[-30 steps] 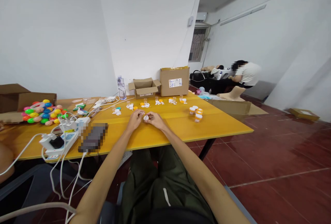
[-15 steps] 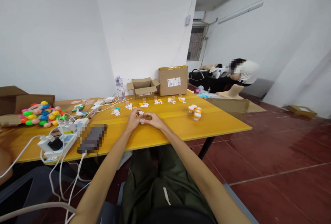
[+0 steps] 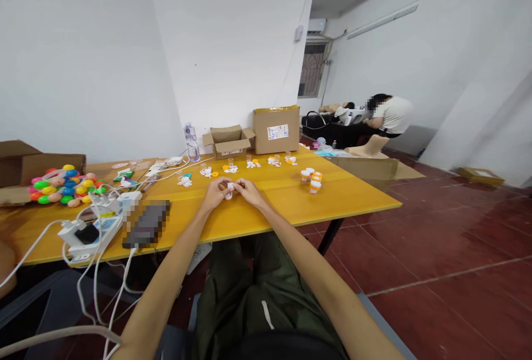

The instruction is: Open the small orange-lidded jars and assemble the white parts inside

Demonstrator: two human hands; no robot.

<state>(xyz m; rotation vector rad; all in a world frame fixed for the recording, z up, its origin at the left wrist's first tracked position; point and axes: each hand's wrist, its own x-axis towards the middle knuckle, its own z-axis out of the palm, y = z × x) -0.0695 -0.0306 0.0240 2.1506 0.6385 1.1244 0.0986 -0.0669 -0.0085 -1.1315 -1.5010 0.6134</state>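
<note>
My left hand (image 3: 216, 192) and my right hand (image 3: 248, 189) meet over the yellow table (image 3: 291, 199), fingers pinched together on a small white piece (image 3: 230, 187) held between them. What the piece is I cannot make out. Beyond my hands a row of small white and orange parts (image 3: 249, 164) lies across the table. Three small orange-and-white bottles (image 3: 312, 178) stand to the right of my hands.
Power strips with white cables (image 3: 89, 221) and a dark flat device (image 3: 145, 222) lie at the left. Coloured plastic eggs (image 3: 62, 185) pile at far left. Two cardboard boxes (image 3: 276, 129) and a water bottle (image 3: 190, 142) stand at the back. A person sits at far right (image 3: 390, 115).
My hands have stayed together on the table, fingers working on the small white piece; a white cap seen between them a second ago no longer shows. The view has drifted slightly.
</note>
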